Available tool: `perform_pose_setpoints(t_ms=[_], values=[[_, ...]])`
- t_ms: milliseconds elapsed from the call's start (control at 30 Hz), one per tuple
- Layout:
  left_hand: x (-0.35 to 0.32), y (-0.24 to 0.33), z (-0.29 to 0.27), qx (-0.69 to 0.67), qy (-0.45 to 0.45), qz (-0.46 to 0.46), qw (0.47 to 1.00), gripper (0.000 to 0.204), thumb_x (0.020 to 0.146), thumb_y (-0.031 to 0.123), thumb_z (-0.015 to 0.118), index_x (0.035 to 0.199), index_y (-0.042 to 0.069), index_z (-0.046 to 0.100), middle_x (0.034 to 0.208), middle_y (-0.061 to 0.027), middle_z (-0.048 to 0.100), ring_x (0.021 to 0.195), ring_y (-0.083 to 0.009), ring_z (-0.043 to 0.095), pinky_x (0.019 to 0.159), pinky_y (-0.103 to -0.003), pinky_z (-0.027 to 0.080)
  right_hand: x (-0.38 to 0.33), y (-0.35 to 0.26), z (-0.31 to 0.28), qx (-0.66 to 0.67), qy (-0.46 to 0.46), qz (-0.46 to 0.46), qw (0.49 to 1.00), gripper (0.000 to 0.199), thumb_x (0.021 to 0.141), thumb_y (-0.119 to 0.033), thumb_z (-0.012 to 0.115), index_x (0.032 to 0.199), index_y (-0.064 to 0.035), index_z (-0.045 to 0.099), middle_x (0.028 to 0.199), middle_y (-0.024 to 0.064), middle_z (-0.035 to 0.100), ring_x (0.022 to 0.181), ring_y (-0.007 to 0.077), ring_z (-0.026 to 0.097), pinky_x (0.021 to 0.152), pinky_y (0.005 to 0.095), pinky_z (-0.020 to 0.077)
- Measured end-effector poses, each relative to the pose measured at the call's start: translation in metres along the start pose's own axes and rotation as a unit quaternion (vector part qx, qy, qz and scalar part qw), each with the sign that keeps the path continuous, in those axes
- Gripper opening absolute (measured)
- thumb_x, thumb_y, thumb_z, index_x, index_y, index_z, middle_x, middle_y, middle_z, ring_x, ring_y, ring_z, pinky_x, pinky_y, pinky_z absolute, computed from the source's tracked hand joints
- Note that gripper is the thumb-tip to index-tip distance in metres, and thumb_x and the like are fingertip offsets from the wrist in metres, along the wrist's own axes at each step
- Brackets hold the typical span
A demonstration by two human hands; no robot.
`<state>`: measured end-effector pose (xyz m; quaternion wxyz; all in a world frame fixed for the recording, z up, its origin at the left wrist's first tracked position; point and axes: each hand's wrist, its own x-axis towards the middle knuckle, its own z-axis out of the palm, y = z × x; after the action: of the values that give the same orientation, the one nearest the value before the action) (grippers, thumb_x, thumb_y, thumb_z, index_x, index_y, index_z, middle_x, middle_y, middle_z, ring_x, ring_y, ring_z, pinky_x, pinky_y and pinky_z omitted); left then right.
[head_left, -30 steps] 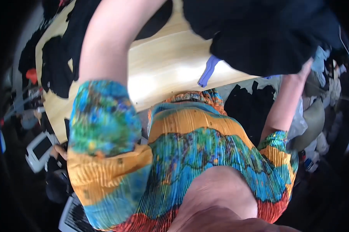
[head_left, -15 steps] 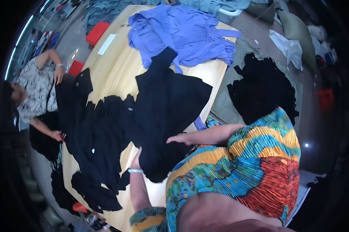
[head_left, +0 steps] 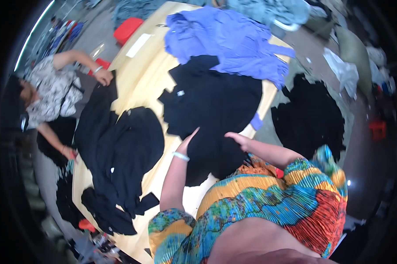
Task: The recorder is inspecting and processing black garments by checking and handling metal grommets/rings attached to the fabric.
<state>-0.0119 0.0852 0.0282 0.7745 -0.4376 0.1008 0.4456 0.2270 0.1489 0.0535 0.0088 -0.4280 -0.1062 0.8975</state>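
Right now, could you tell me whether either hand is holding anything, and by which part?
Nothing is gripped: left hand and right hand lie open on the black garment, near its lower edge.
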Motion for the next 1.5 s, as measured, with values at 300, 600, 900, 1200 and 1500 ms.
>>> perform_pose_setpoints(t_ms=[300,600,900,1200,1500], values=[[-0.032,-0.066,0.079,0.501,-0.101,0.209,0.834,0.039,0.089,0.02,0.044,0.121,-0.003,0.041,0.114,-0.0087,0.053,0.104,-0.0166,0.05,0.095,-0.026,0.035,-0.086,-0.049,0.068,0.044,-0.037,-0.098,0.994,0.038,0.079,-0.028,0.051,0.106,-0.0012,0.053,0.103,0.0121,0.058,0.094,0.0235,0.056,0.088,0.036,0.0423],[-0.21,-0.034,0.075,0.96,0.076,0.26,0.075,0.047,0.09,0.027,0.04,0.124,-0.006,0.036,0.117,-0.0203,0.048,0.11,-0.0291,0.046,0.096,-0.031,0.033,-0.073,0.048,0.133,-0.404,-0.012,0.134,0.905,0.07,0.081,-0.056,0.043,0.121,0.0016,0.042,0.123,0.0114,0.046,0.114,0.02,0.042,0.097,0.0351,0.032],[-0.246,-0.065,-0.172,0.421,0.419,0.719,0.36,0.037,0.078,0.023,0.06,0.106,0.0,0.055,0.094,-0.0137,0.061,0.087,-0.0192,0.059,0.077,-0.026,0.045,-0.017,0.057,0.086,-0.777,-0.142,-0.2,0.58,0.031,0.079,-0.025,0.057,0.097,-0.001,0.058,0.091,0.0127,0.062,0.085,0.0231,0.06,0.075,0.0307,0.046],[-0.227,-0.093,-0.267,0.389,0.604,0.665,0.204,0.058,0.067,0.007,0.059,0.12,-0.001,0.035,0.115,-0.027,0.038,0.105,-0.0407,0.041,0.091,-0.04,0.035,0.071,0.008,0.2,-0.782,-0.091,-0.497,0.364,0.029,0.076,-0.01,0.055,0.104,-0.0036,0.052,0.099,0.0168,0.056,0.089,0.0304,0.055,0.077,0.035,0.0452],[-0.224,-0.05,-0.246,0.406,0.666,0.562,0.274,0.073,0.065,0.011,0.065,0.128,0.009,0.028,0.125,-0.0306,0.027,0.113,-0.0441,0.034,0.094,-0.041,0.035,0.136,0.003,0.216,-0.892,-0.006,-0.389,0.229,0.035,0.074,-0.009,0.047,0.108,-0.0159,0.054,0.113,0.0109,0.051,0.11,0.0271,0.045,0.09,0.0388,0.0364]])
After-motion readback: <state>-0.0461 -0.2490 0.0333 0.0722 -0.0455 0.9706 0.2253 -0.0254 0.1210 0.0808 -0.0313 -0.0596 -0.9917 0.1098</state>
